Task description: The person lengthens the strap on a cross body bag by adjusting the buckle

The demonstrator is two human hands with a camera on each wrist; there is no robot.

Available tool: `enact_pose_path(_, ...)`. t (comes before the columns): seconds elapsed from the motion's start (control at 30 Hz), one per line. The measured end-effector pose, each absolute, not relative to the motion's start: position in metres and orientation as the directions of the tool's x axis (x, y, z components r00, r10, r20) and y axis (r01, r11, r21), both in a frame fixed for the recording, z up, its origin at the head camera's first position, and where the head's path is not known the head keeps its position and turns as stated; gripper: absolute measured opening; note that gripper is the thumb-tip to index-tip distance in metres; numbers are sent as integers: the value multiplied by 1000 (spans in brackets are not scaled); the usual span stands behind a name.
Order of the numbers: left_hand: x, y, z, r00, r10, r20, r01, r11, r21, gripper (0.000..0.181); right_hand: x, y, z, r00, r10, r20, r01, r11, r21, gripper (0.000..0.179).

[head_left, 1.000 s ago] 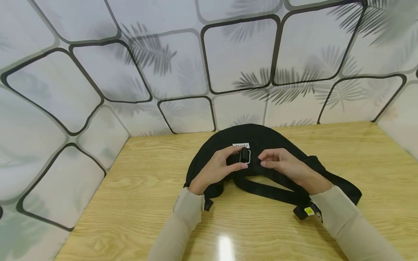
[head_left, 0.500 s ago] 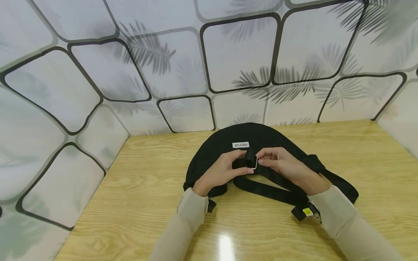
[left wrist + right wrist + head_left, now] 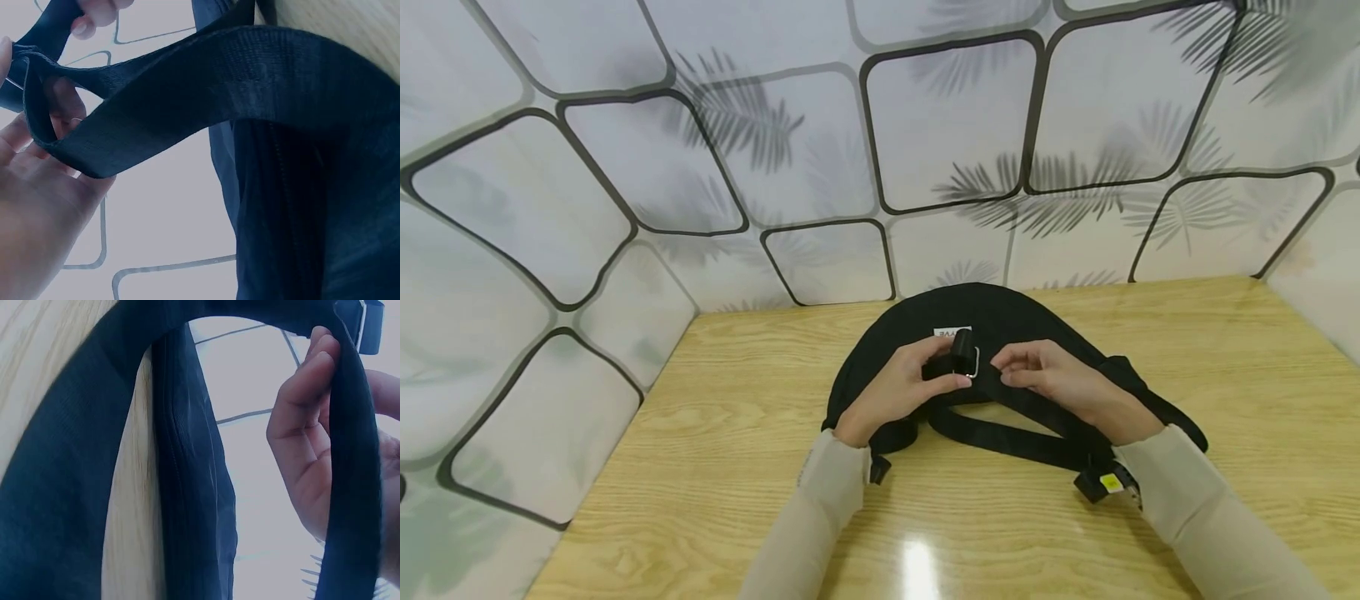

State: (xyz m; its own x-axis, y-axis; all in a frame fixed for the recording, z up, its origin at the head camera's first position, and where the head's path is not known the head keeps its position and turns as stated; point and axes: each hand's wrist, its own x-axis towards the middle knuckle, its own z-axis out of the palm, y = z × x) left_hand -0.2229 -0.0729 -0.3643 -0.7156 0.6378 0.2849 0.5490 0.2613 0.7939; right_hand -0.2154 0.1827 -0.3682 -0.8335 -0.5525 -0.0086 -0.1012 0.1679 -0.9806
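Observation:
A black crescent-shaped bag [image 3: 880, 350] with a small white label [image 3: 943, 332] lies on the table. My left hand [image 3: 887, 392] holds the bag's webbing strap [image 3: 181, 94] next to a metal slide buckle [image 3: 977, 362], thumb below and fingers above. The strap makes a folded loop there, standing up over the bag. To the right of the buckle, my right hand [image 3: 1063, 383] pinches another stretch of the strap [image 3: 353, 475] between thumb and fingertips. In the right wrist view this stretch covers part of the hand, and the buckle shows at the top.
The wooden table [image 3: 737, 500] meets a patterned wall [image 3: 820, 150] right behind the bag. A black clip [image 3: 880, 469] lies near the left wrist. Beside the right cuff is a dark piece with a yellow sticker [image 3: 1109, 483]. A strap loop lies across the front.
The buckle and left hand moved right to the right fingers, then back left. The right hand dipped in and out slightly, and a gap now shows between its fingertips and the buckle.

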Motion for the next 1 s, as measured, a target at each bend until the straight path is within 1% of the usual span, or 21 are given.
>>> enact_pose_path(0.17, -221, -67, -367, -703, 654, 279, 559, 266, 785, 42, -213, 182, -370, -844, -533, 56, -141, 120, -983, 11)
enact_pose_path(0.27, -221, -62, -370, -689, 672, 272, 571, 273, 774, 39, -213, 180, -372, -836, -543, 79, -131, 58, -990, 8)
enact_pose_path(0.37, -220, -59, -372, -685, 678, 268, 577, 280, 767, 38, -214, 178, -372, -833, -547, 87, -109, 9, -994, 11)
enact_pose_path(0.57, -218, -58, -372, -691, 675, 257, 561, 277, 780, 40, -213, 174, -371, -840, -536, 81, -84, -19, -996, 17)
enact_pose_path(0.73, -218, -60, -369, -698, 677, 234, 557, 307, 772, 49, -213, 176, -369, -830, -546, 112, -105, -43, -994, 19)
enact_pose_path(0.83, -219, -62, -367, -705, 670, 234, 574, 345, 742, 53, -212, 178, -366, -830, -543, 125, -137, -18, -990, 27)
enact_pose_path(1.0, -220, -65, -364, -717, 650, 252, 597, 386, 703, 49, -209, 173, -360, -847, -523, 98, -174, 98, -980, 53)
